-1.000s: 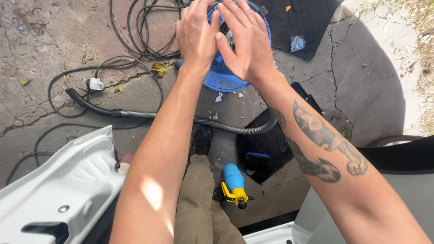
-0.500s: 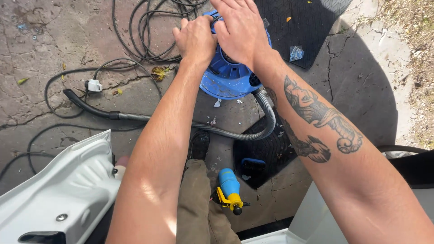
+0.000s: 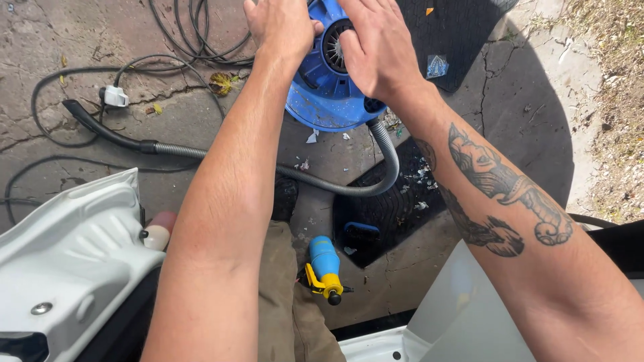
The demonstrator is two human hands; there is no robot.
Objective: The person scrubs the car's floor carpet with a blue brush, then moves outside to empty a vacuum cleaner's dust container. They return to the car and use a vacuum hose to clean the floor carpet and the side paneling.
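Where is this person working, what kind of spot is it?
Probably an outdoor driveway or yard where a car is being cleaned. Both hands rest on a blue vacuum cleaner standing on cracked concrete, a black car floor mat lies on the ground, and white car bodywork frames the view.
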